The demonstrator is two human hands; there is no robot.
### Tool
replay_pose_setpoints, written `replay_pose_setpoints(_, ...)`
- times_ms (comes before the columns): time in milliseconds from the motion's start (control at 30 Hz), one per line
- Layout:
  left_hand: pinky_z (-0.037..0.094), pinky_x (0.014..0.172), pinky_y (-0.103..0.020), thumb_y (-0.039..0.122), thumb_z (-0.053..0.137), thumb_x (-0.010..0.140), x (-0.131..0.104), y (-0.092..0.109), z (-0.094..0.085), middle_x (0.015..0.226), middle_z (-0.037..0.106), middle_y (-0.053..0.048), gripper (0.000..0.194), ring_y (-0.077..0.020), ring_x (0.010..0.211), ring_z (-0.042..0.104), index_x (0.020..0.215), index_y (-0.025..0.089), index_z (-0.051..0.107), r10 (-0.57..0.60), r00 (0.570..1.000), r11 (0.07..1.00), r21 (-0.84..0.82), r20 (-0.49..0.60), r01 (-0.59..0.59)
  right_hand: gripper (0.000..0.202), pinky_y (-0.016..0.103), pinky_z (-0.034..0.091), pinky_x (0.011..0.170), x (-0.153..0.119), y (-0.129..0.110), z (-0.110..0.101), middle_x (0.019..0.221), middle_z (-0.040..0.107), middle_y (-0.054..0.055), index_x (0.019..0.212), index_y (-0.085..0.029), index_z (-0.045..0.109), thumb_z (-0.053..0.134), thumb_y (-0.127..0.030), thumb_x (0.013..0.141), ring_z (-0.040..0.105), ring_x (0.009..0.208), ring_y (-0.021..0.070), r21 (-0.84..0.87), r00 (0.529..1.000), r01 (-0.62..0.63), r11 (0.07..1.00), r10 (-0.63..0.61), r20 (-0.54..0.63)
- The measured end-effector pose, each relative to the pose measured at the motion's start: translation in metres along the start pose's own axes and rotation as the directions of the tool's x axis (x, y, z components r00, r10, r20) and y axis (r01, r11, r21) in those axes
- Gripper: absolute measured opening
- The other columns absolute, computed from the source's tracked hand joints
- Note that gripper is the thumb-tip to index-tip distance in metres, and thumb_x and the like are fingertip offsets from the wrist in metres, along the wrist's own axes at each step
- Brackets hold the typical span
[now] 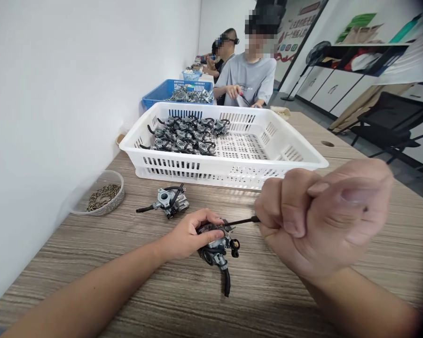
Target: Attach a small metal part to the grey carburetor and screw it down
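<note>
Writing: coloured posters (298,30) on the far wall, well beyond both hands, carry lettering too small and blurred to read; no brand or label can be made out on the metal parts.
Clear round tub (100,193): on the table (91,244) well left of the left fingers, holding a shallow layer of small brass-coloured screws (104,195).
Loose carburetor (169,201): lies on the table just beyond the left fingers, apart from them, its black hose pointing left.
Left hand (190,234): fingers curled together and clamped on the top of a carburetor (216,249) (small, grey metal with a brass fitting), which rests on the table under the fingertips; its black hose trails toward the camera.
White slotted basket (225,157): on the table beyond both hands, with a cluster of the same carburetors (188,134) filling its left rear part.
Blue basket (162,94): farther back, behind the white one, with more metal parts heaped inside.
Right hand (320,216): fist closed tight around the handle of a screwdriver (241,221) (handle hidden in the fist); the thin black shaft runs left from the fingers and its tip meets the held carburetor at the left fingertips.
Co-workers: a person in a grey shirt (248,77) sits behind the baskets, with others behind.
</note>
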State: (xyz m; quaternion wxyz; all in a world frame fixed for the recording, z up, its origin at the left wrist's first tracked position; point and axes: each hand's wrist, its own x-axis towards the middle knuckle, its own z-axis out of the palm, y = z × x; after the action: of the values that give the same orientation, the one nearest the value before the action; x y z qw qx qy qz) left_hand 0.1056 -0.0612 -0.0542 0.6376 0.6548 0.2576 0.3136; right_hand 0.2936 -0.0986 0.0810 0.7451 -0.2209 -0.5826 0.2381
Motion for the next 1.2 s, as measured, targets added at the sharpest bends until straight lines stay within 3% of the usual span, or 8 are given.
replay_pose_setpoints(167, 0.049, 0.112, -0.042, 0.049, 0.081, 0.096, 0.000, 0.000, 0.000, 0.124, 0.071, -0.011, 0.036, -0.0259, 0.122, 0.067, 0.113, 0.020, 0.068, 0.015, 1.000, 1.000, -0.003, 0.006, -0.015, 0.019, 0.024, 0.035, 0.035, 0.000, 0.009, 0.007, 0.054, 0.040, -0.009, 0.092, -0.029, 0.057, 0.063, -0.028, 0.110, 0.035, 0.037, 0.0102, 0.069, 0.998, 0.029, 0.997, -0.033, 0.059)
replay_pose_setpoints(500, 0.049, 0.112, -0.041, 0.048, 0.078, 0.098, 0.000, -0.004, -0.001, 0.122, 0.070, -0.010, 0.033, -0.0243, 0.120, 0.066, 0.114, 0.021, 0.068, 0.056, 0.998, 0.998, 0.030, 0.007, -0.056, 0.019, 0.022, 0.035, 0.035, -0.003, 0.011, 0.008, 0.055, 0.042, -0.009, 0.092, -0.028, 0.058, 0.063, -0.024, 0.109, 0.035, 0.038, 0.0094, 0.117, 1.000, 0.008, 0.993, -0.010, 0.011)
replay_pose_setpoints(700, 0.050, 0.112, -0.040, 0.050, 0.077, 0.099, 0.000, -0.002, -0.001, 0.122, 0.070, -0.010, 0.034, -0.0237, 0.119, 0.067, 0.113, 0.021, 0.068, 0.067, 0.998, 0.996, 0.061, 0.003, -0.067, 0.019, 0.022, 0.036, 0.035, -0.006, 0.010, 0.007, 0.054, 0.043, -0.008, 0.092, -0.026, 0.061, 0.065, -0.030, 0.110, 0.037, 0.038, 0.0093, 0.125, 1.000, 0.010, 0.992, -0.007, -0.027)
replay_pose_setpoints(1033, 0.050, 0.112, -0.040, 0.048, 0.076, 0.100, 0.000, -0.006, -0.001, 0.123, 0.071, -0.010, 0.032, -0.0237, 0.121, 0.067, 0.115, 0.021, 0.068, 0.087, 0.996, 0.994, 0.073, -0.009, -0.086, 0.023, 0.022, 0.035, 0.037, -0.006, 0.010, 0.004, 0.055, 0.041, -0.009, 0.089, -0.028, 0.056, 0.067, -0.034, 0.108, 0.036, 0.039, 0.0099, 0.112, 1.000, 0.005, 0.994, -0.005, 0.003)
replay_pose_setpoints(1200, 0.051, 0.108, -0.040, 0.048, 0.076, 0.100, 0.001, -0.006, -0.001, 0.123, 0.071, -0.010, 0.032, -0.0242, 0.119, 0.067, 0.116, 0.021, 0.068, 0.084, 0.996, 0.994, 0.075, -0.012, -0.083, 0.017, 0.022, 0.032, 0.036, -0.009, 0.019, 0.006, 0.068, 0.046, -0.005, 0.101, -0.033, 0.057, 0.061, -0.048, 0.108, 0.040, 0.047, 0.0134, 0.162, 1.000, -0.023, 0.987, 0.021, 0.016)
